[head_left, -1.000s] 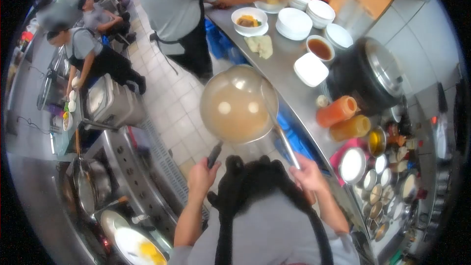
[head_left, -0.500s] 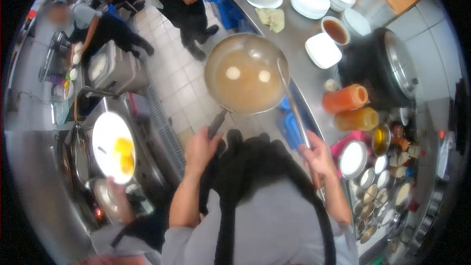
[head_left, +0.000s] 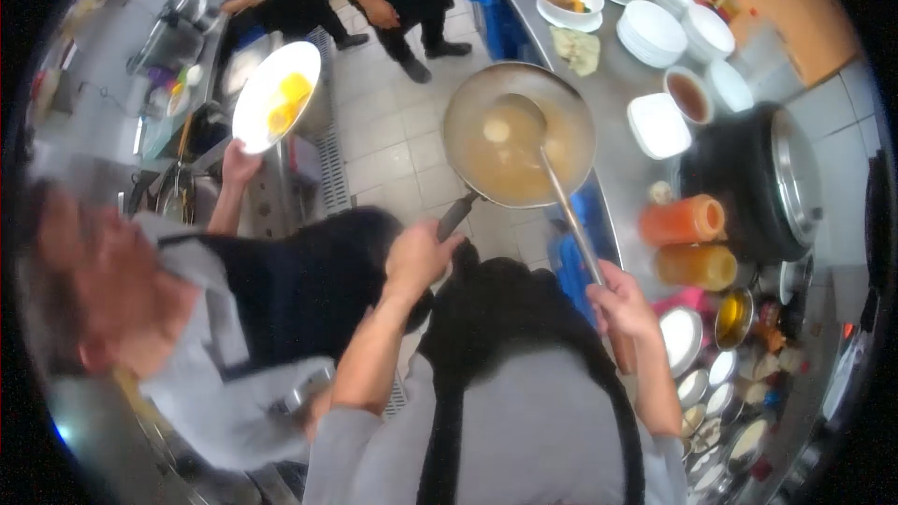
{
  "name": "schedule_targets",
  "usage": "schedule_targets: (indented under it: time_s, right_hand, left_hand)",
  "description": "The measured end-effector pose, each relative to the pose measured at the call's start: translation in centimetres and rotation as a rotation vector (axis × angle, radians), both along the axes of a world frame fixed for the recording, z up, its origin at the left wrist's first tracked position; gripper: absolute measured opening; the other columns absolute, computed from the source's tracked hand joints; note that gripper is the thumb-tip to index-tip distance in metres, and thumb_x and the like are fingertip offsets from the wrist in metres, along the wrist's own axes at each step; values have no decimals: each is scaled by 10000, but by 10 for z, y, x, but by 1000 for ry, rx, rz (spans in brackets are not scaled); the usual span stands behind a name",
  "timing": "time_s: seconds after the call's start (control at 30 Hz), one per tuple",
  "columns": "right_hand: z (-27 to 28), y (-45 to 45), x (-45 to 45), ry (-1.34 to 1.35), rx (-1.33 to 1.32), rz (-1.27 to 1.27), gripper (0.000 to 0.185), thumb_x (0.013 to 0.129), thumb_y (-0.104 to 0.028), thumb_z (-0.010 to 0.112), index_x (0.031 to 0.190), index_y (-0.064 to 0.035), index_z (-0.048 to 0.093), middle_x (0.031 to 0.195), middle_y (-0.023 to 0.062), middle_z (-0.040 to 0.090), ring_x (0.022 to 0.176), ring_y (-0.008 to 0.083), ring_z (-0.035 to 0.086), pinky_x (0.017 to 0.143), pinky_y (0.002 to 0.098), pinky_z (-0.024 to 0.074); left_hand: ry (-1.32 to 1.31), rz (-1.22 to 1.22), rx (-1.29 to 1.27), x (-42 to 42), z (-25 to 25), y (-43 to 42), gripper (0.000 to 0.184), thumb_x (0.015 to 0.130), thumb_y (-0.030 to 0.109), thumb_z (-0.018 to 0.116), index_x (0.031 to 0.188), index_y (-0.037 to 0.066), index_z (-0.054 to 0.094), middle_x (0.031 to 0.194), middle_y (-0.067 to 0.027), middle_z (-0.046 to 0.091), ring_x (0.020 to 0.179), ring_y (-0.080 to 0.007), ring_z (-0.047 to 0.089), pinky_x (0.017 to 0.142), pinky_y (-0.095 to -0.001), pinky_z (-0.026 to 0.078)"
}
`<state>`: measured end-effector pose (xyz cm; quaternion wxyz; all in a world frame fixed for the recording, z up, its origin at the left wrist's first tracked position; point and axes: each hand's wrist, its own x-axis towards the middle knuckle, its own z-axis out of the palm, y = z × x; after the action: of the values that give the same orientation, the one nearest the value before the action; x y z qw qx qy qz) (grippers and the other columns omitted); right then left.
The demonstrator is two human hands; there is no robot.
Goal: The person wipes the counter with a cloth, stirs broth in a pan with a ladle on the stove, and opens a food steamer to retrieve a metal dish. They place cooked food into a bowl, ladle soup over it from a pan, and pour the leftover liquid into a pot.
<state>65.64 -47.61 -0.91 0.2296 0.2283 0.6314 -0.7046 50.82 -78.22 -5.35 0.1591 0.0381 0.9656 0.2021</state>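
A wok point(head_left: 457, 136) with cloudy brownish broth point(head_left: 510, 173) hangs above the floor in front of me. My left hand point(head_left: 418, 260) is closed around its dark handle point(head_left: 456, 216). In my right hand point(head_left: 625, 303) is the long metal shaft of a ladle point(head_left: 567, 204), gripped with the fingers wrapped round it. The ladle's bowl dips into the broth near the wok's far side. A pale round spot, perhaps a light reflection, shows on the broth.
Close on my left, a co-worker point(head_left: 271, 290) carries a white oval plate point(head_left: 251, 112) with yellow food. The steel counter point(head_left: 613, 164) on my right bears stacked bowls point(head_left: 652, 33), sauce bottles point(head_left: 683, 221) and a black pot point(head_left: 734, 168). Other people stand ahead.
The ladle's bowl has gone from the wok's right rim into the broth. The co-worker with the oval plate has moved forward beside me. My view has shifted, and both hands keep their holds.
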Motion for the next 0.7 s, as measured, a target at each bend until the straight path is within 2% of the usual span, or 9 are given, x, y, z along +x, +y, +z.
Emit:
schedule_targets:
  time_s: [0.07, 0.1, 0.23, 0.37, 0.43, 0.53, 0.7]
  right_hand:
    - [5, 1, 1, -30, -32, 6, 403, 934, -82, 547, 1333, -29, 521, 664, -2, 506, 434, 100, 500, 400, 238, 414]
    - [7, 2, 0, -52, -76, 5, 377, 929, -78, 542, 1303, -32, 534, 663, -4, 509, 429, 99, 496, 397, 236, 410]
    - [13, 3, -6, -93, -191, 36, 320, 910, -61, 538, 1228, -27, 559, 664, -2, 516, 417, 102, 488, 388, 232, 401]
    - [22, -3, -15, -151, -283, 27, 345, 902, -63, 546, 1242, -5, 557, 664, 8, 521, 410, 107, 484, 380, 229, 394]
    - [28, -6, -23, -227, -434, -58, 369, 896, -68, 554, 1256, 15, 555, 658, 13, 524, 402, 105, 478, 372, 221, 382]
    - [30, -16, -38, -284, -489, -112, 395, 890, -79, 565, 1272, 18, 552, 648, 9, 524, 398, 99, 477, 363, 222, 379]
    - [43, -45, -72, -261, -395, -123, 412, 883, -94, 579, 1278, 18, 550, 645, 8, 523, 397, 99, 478, 357, 231, 386]
  left_hand:
    - [33, -40, 14, 2, -3, -1, 441, 811, 440, 756, 831, 17, 633, 744, -212, 658, 766, -413, 658, 675, -493, 505]
    - [-59, -6, 42, 1, 4, 1, 442, 813, 444, 751, 842, 19, 634, 771, -220, 664, 804, -418, 660, 699, -497, 510]
    - [-11, -38, 31, 0, -2, -3, 442, 815, 445, 750, 857, 20, 637, 785, -216, 673, 816, -411, 668, 707, -492, 512]
    - [-78, -5, 14, -8, -11, -9, 434, 824, 437, 744, 863, 20, 631, 780, -210, 676, 806, -408, 671, 705, -495, 507]
    - [-80, -23, 32, -14, -22, -17, 429, 830, 433, 741, 861, 20, 628, 776, -208, 676, 801, -409, 670, 703, -496, 505]
    - [-56, -27, 73, -29, -33, -29, 415, 843, 423, 730, 853, 22, 624, 768, -211, 670, 799, -413, 665, 702, -500, 499]
    - [-75, -61, 115, -69, -35, -53, 406, 846, 413, 726, 867, 19, 627, 781, -220, 667, 821, -420, 656, 712, -502, 500]
